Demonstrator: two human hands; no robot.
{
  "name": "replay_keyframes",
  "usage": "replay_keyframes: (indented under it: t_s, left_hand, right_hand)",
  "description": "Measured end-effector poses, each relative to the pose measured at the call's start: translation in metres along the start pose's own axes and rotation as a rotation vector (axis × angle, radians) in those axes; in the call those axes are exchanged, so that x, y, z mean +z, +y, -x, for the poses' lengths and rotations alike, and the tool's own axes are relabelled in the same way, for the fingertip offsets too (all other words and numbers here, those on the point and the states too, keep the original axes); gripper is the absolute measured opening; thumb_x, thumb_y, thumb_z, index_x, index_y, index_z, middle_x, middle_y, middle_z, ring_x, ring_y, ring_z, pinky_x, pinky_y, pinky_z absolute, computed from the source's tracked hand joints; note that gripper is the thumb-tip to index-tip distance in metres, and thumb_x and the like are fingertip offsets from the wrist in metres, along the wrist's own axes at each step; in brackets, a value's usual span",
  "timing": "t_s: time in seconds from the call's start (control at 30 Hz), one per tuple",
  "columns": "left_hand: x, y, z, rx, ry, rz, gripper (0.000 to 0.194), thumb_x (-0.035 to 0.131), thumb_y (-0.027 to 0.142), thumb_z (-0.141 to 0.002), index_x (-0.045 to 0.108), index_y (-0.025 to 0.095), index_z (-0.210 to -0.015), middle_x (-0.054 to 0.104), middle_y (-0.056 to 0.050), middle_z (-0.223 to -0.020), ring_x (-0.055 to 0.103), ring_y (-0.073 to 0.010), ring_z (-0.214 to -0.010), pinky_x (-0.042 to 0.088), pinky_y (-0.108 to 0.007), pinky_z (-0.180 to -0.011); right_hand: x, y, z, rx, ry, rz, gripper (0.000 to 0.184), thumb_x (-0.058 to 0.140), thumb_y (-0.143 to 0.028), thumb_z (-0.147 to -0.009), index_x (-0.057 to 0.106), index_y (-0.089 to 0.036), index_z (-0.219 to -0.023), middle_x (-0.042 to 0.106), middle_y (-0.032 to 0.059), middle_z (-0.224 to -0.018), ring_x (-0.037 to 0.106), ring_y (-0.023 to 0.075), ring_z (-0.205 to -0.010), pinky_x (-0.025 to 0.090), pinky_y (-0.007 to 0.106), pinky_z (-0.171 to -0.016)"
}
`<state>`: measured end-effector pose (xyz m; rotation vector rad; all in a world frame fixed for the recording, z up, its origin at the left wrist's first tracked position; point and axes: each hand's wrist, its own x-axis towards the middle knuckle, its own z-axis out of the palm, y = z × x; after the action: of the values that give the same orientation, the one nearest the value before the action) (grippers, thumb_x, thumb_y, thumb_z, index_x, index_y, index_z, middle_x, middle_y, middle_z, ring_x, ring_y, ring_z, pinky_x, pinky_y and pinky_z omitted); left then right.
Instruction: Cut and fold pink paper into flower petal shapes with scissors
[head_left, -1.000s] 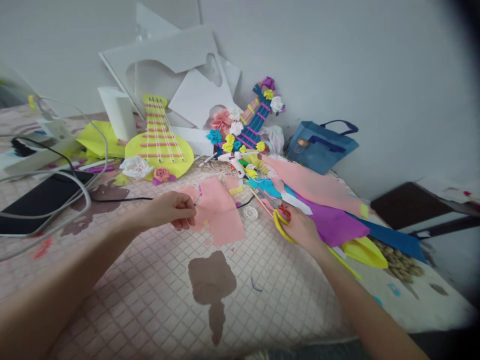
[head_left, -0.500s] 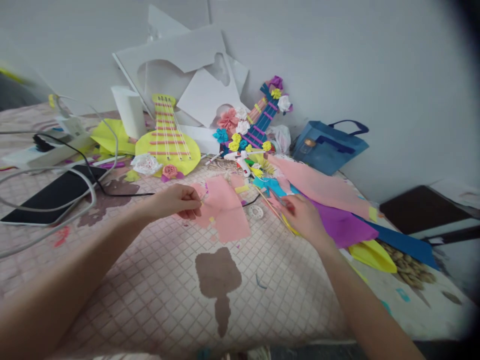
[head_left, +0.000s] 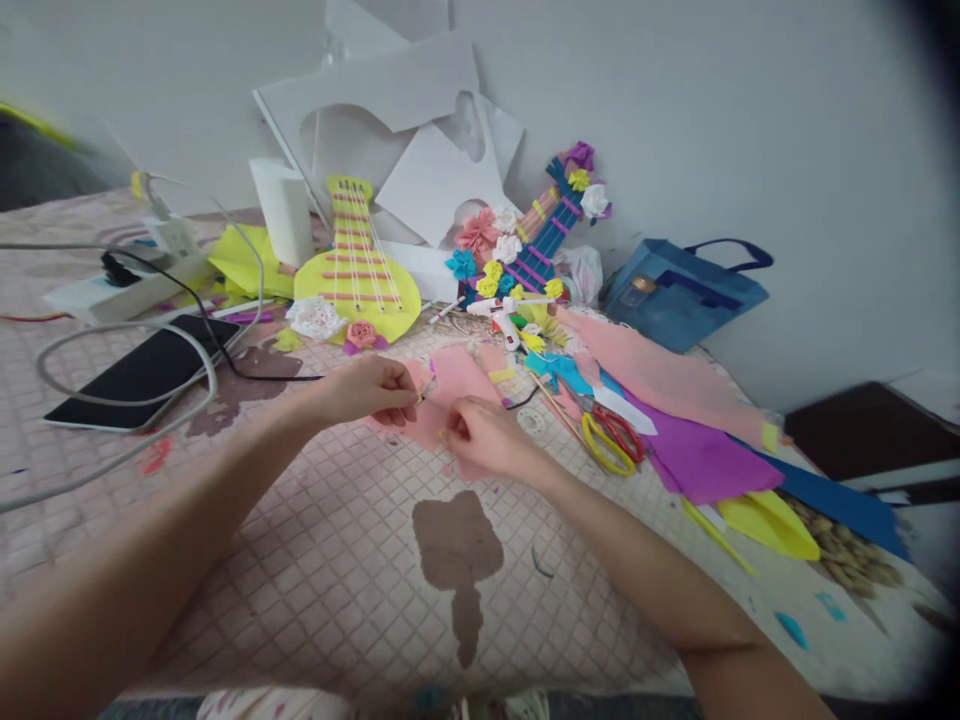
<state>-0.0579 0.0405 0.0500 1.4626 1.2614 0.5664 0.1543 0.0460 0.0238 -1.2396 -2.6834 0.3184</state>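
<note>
My left hand (head_left: 379, 390) is closed in a pinch above the left edge of the pink crepe paper (head_left: 463, 372). A tiny yellowish bit shows at its fingertips, too small to name. Just to the right, my right hand (head_left: 484, 435) is also pinched, over the lower part of that paper. What its fingers hold is hidden. A small gap separates the two hands. Right of them lie scissors with yellow handles (head_left: 607, 445) and another pair with red handles (head_left: 626, 430), beside a thin wooden stick (head_left: 556, 405) and a white plastic spool (head_left: 532, 421).
Behind stand a yellow paper guitar (head_left: 360, 285), a blue flower-covered guitar (head_left: 544, 235) and a white glue gun (head_left: 504, 318). Coloured paper such as a purple sheet (head_left: 697, 455) lies to the right. Cables loop over a black tablet (head_left: 142, 375) on the left.
My right hand has left the scissors area and moved left, close to my left hand. Both pairs of scissors now show on the table. The view has shifted slightly.
</note>
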Motion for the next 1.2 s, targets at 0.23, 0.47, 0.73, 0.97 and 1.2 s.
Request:
replay_keyframes:
  t_s: [0.23,0.47,0.73,0.97,1.2]
  left_hand:
    - [0.000,0.001,0.001,0.007,0.006,0.012,0.020,0.063,0.033,-0.070,0.058,0.014,-0.072,0.068,-0.005,-0.071,0.062,-0.0117,-0.061,0.048,-0.022,-0.056]
    - [0.001,0.002,0.002,-0.006,-0.025,-0.001,0.021,0.063,0.035,-0.070,0.059,0.014,-0.072,0.069,-0.005,-0.072,0.064,-0.0131,-0.063,0.050,-0.023,-0.058]
    - [0.003,0.004,0.004,0.002,-0.020,-0.021,0.020,0.062,0.034,-0.071,0.060,0.014,-0.071,0.069,-0.005,-0.072,0.064,-0.0136,-0.063,0.050,-0.024,-0.059]
    - [0.001,0.002,0.003,0.018,-0.021,-0.014,0.021,0.062,0.035,-0.071,0.059,0.014,-0.073,0.069,-0.005,-0.073,0.064,-0.0138,-0.063,0.050,-0.025,-0.059]
    - [0.001,0.000,0.002,0.028,-0.004,-0.008,0.021,0.062,0.035,-0.072,0.058,0.014,-0.072,0.069,-0.005,-0.072,0.064,-0.0128,-0.062,0.050,-0.023,-0.057]
  right_hand:
    - [-0.007,0.009,-0.006,0.003,-0.007,-0.109,0.003,0.055,-0.016,-0.073,0.055,-0.017,-0.070,0.059,-0.0007,-0.069,0.051,0.0114,-0.062,0.030,0.023,-0.053]
    - [-0.023,0.016,0.003,-0.020,-0.108,-0.376,0.007,0.051,-0.011,-0.074,0.057,-0.015,-0.074,0.058,-0.0015,-0.067,0.050,0.0096,-0.059,0.034,0.020,-0.054]
    - [-0.002,0.002,0.013,-0.051,-0.042,-0.183,0.010,0.053,-0.010,-0.071,0.058,-0.015,-0.078,0.061,0.0026,-0.078,0.054,0.0125,-0.070,0.038,0.023,-0.064]
    - [-0.004,-0.003,0.013,-0.023,-0.013,-0.123,0.010,0.054,-0.013,-0.072,0.057,-0.016,-0.081,0.060,0.0023,-0.077,0.053,0.0127,-0.068,0.037,0.023,-0.063]
    - [-0.001,-0.007,0.016,-0.010,-0.076,-0.149,0.005,0.055,-0.012,-0.069,0.056,-0.017,-0.070,0.059,-0.0009,-0.066,0.051,0.0114,-0.060,0.032,0.022,-0.055]
